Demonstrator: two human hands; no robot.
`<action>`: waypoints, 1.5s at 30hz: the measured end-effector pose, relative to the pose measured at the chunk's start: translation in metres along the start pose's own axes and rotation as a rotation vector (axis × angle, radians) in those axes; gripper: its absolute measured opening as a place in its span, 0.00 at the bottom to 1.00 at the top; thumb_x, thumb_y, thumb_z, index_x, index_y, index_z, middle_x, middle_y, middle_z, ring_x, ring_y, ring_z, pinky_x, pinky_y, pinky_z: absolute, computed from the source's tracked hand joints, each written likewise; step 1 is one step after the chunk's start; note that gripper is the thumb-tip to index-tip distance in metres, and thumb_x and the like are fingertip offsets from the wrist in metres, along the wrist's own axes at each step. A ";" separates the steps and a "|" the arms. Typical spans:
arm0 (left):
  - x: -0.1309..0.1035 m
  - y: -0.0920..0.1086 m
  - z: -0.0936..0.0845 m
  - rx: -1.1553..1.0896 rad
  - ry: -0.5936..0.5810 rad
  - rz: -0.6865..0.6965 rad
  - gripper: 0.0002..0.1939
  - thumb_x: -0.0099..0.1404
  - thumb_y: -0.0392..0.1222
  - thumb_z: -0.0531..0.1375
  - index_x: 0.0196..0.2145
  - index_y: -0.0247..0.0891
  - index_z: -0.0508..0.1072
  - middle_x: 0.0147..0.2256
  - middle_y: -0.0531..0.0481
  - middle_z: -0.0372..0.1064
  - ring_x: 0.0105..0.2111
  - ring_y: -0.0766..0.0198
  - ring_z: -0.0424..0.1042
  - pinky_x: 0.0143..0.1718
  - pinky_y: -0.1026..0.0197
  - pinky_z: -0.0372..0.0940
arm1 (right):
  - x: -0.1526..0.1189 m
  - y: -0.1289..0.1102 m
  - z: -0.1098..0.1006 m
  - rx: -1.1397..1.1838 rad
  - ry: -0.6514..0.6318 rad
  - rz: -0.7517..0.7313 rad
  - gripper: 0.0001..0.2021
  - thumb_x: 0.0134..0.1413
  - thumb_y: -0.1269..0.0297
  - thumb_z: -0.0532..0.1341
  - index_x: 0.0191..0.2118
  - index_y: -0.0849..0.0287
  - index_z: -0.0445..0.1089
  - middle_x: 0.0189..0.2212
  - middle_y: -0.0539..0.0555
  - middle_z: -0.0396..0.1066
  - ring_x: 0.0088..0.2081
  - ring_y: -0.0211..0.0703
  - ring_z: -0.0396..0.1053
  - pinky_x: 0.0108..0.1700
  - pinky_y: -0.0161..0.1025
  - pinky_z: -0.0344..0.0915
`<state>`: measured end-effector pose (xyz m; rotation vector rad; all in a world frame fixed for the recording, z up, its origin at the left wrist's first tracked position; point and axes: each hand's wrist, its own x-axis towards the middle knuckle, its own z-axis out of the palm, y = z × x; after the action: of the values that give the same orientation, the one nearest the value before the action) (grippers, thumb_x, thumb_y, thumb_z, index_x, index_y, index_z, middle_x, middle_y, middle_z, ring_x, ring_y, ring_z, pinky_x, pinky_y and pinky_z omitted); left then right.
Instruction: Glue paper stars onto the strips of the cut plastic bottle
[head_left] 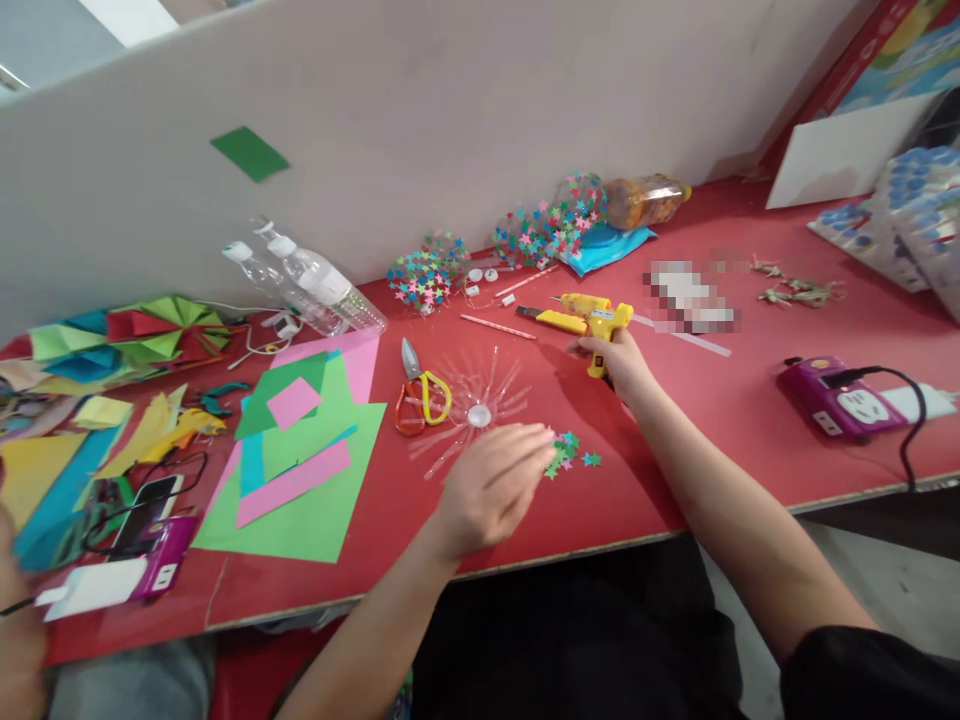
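Note:
My right hand (pixel 619 362) is wrapped round the handle of a yellow glue gun (pixel 606 325), beside a yellow utility knife (pixel 559 320). Over the near edge of a clear plastic piece cut into spread strips (pixel 478 415) is my left hand (pixel 499 485); its fingers are together, and whether they hold anything is hidden. Small paper stars (pixel 562 455) lie just right of it. Scissors with red and yellow handles (pixel 422 390) rest left of the clear piece. Behind stand clear balls covered in coloured stars (pixel 551 230).
Coloured paper sheets (pixel 322 510) and plastic bottles (pixel 322 285) are at the left. A purple power socket (pixel 844 400) with a black cable is at the right. Another person's arm (pixel 19 610) shows at the left edge. A wall (pixel 450 110) closes the table's back.

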<state>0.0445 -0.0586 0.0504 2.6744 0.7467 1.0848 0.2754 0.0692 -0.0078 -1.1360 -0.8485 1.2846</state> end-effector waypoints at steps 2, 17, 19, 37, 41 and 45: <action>-0.008 -0.009 -0.026 0.074 0.255 -0.223 0.18 0.63 0.29 0.57 0.50 0.39 0.71 0.47 0.45 0.73 0.50 0.59 0.71 0.54 0.53 0.66 | 0.001 0.000 -0.002 0.008 0.010 -0.003 0.08 0.38 0.66 0.65 0.29 0.57 0.69 0.25 0.50 0.75 0.29 0.40 0.73 0.37 0.39 0.69; -0.035 -0.075 0.001 -0.763 0.344 -1.375 0.20 0.58 0.46 0.64 0.45 0.38 0.63 0.43 0.44 0.72 0.31 0.63 0.78 0.32 0.61 0.72 | -0.001 0.006 0.002 0.059 0.012 0.060 0.12 0.36 0.67 0.65 0.32 0.56 0.66 0.25 0.48 0.75 0.25 0.39 0.73 0.30 0.36 0.70; -0.028 -0.080 0.009 -0.792 0.369 -1.356 0.18 0.58 0.42 0.64 0.43 0.38 0.63 0.40 0.46 0.72 0.31 0.62 0.78 0.32 0.61 0.72 | -0.001 0.006 0.003 0.060 0.006 0.069 0.12 0.35 0.67 0.65 0.32 0.57 0.66 0.25 0.48 0.75 0.24 0.39 0.73 0.28 0.35 0.68; -0.009 -0.117 0.042 -0.809 0.476 -1.199 0.16 0.47 0.39 0.69 0.33 0.37 0.70 0.35 0.48 0.74 0.40 0.59 0.75 0.49 0.54 0.68 | -0.024 0.009 0.035 0.211 -0.161 0.027 0.14 0.41 0.59 0.68 0.33 0.54 0.65 0.31 0.49 0.74 0.35 0.43 0.75 0.44 0.44 0.72; -0.011 -0.121 0.024 -0.856 0.482 -1.205 0.18 0.54 0.52 0.65 0.36 0.35 0.70 0.40 0.44 0.74 0.41 0.57 0.76 0.47 0.51 0.69 | -0.025 0.009 0.036 0.201 -0.155 0.016 0.14 0.41 0.58 0.67 0.34 0.54 0.66 0.31 0.49 0.74 0.36 0.42 0.75 0.45 0.43 0.72; -0.020 -0.104 -0.002 -1.005 0.326 -1.072 0.29 0.59 0.61 0.59 0.51 0.40 0.67 0.57 0.39 0.65 0.56 0.52 0.67 0.54 0.51 0.65 | -0.024 0.011 0.037 0.211 -0.126 0.030 0.14 0.40 0.59 0.67 0.36 0.54 0.66 0.32 0.49 0.75 0.36 0.43 0.75 0.44 0.42 0.72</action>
<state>-0.0094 0.0211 0.0060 1.0190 1.0725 1.0913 0.2342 0.0506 -0.0057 -0.9118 -0.7696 1.4465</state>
